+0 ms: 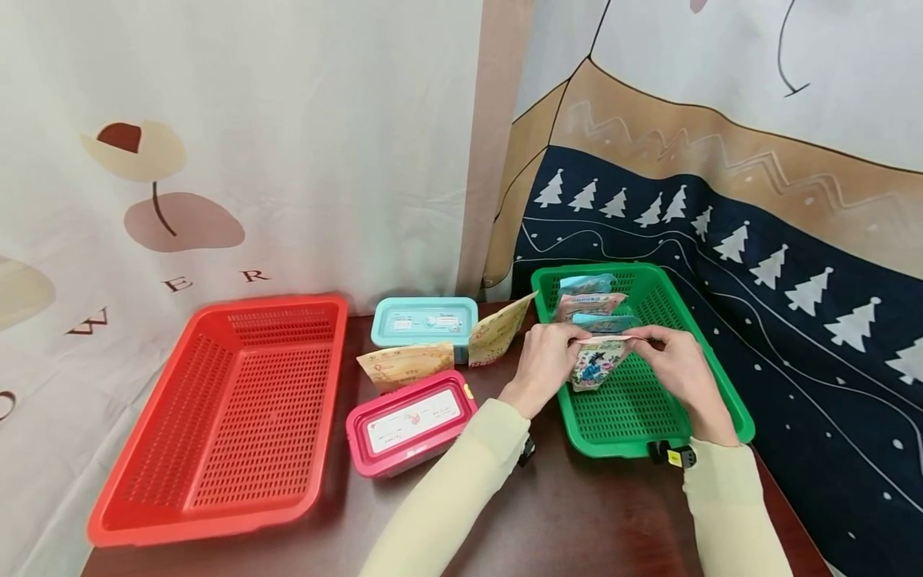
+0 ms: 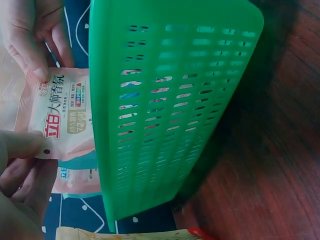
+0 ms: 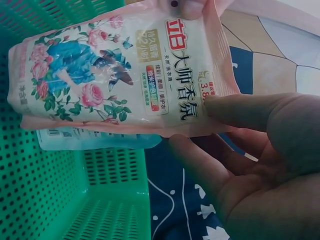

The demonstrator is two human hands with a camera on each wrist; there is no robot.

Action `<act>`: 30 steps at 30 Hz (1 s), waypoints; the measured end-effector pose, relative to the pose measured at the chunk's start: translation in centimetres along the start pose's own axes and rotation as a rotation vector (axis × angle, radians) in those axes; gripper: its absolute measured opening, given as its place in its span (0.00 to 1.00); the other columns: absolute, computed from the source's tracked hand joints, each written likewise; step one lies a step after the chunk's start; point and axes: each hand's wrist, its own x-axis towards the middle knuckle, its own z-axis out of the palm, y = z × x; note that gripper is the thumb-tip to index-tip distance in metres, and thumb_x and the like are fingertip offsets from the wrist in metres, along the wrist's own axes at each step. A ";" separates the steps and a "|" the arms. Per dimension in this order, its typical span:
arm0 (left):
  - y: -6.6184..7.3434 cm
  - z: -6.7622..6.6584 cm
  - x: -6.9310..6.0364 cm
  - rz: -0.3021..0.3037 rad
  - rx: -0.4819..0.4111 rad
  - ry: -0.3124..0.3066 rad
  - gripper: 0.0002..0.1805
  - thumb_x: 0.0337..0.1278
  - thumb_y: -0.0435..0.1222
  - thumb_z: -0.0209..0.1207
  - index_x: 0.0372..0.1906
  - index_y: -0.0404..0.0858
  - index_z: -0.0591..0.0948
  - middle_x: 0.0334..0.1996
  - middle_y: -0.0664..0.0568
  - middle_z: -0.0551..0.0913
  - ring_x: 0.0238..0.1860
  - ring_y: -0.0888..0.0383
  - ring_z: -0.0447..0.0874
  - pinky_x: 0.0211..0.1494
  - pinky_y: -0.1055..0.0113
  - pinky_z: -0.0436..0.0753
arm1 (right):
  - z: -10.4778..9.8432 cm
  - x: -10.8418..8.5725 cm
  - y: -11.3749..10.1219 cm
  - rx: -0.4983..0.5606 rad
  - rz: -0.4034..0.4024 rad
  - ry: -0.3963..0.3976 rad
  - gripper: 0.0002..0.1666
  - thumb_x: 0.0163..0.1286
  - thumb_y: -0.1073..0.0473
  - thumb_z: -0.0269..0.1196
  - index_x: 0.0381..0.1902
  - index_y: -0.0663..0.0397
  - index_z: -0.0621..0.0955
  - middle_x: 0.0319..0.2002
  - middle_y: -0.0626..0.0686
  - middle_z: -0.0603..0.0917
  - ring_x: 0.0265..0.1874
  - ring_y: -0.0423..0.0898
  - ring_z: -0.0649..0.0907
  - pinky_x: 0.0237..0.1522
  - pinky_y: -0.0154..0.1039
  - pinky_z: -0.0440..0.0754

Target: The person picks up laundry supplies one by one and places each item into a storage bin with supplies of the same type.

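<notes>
One blue pouch (image 1: pixel 586 284), one pink pouch (image 1: pixel 587 306) and a second blue pouch (image 1: pixel 606 323) already appear to stand in a row, back to front, along the left side of the green basket (image 1: pixel 620 417), so that much of the loading looks done. The floral pouch (image 1: pixel 597 362) is at the front of this row, upright with its lower part inside the basket and its printed face toward the person; whether its bottom rests on the basket floor I cannot tell. Left hand (image 1: pixel 541 361) and right hand (image 1: pixel 671 361) each pinch one upper corner of it between thumb and fingers, so its placing seems nearly finished, with the release not yet made. Outside both baskets, on the dark surface (image 1: pixel 598 513), are things that look not yet dealt with: a yellow packet (image 1: pixel 407 365) standing between the turquoise box (image 1: pixel 425 316) and the pink box (image 1: pixel 414 421), and another yellow packet (image 1: pixel 501 332), tilted, between the turquoise box and the green basket. Both boxes have their lids on. The red basket (image 1: pixel 259 425) lies at the left, well apart from the hands, and no pouch shows in it.
</notes>
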 end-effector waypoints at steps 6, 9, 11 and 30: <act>-0.4 0.3 -0.2 -0.013 0.002 -0.020 0.07 0.68 0.35 0.67 0.45 0.45 0.93 0.37 0.57 0.91 0.33 0.61 0.86 0.33 0.77 0.77 | 0.1 0.3 0.0 -0.022 0.027 -0.094 0.15 0.79 0.62 0.60 0.56 0.66 0.85 0.44 0.65 0.86 0.27 0.50 0.73 0.23 0.39 0.66; -0.6 0.6 -0.3 -0.035 -0.005 -0.041 0.07 0.68 0.36 0.67 0.45 0.45 0.92 0.37 0.57 0.91 0.31 0.62 0.84 0.31 0.78 0.75 | 0.1 0.4 0.0 -0.023 0.020 -0.124 0.15 0.78 0.64 0.60 0.57 0.66 0.84 0.45 0.66 0.86 0.33 0.52 0.77 0.27 0.38 0.70; -0.6 0.7 -0.3 -0.037 -0.017 -0.048 0.08 0.68 0.35 0.67 0.46 0.45 0.92 0.37 0.56 0.91 0.29 0.62 0.83 0.29 0.78 0.74 | 0.0 0.4 0.0 -0.018 0.019 -0.138 0.16 0.78 0.64 0.60 0.58 0.67 0.83 0.47 0.66 0.86 0.37 0.54 0.80 0.30 0.37 0.73; 0.4 -0.5 -3.0 -0.042 -0.002 -0.035 0.25 0.65 0.43 0.70 0.66 0.47 0.83 0.60 0.53 0.84 0.55 0.56 0.84 0.55 0.61 0.84 | -1.2 -2.5 -1.5 -0.041 -0.015 -0.067 0.33 0.82 0.44 0.54 0.71 0.62 0.73 0.63 0.70 0.78 0.59 0.68 0.79 0.54 0.64 0.78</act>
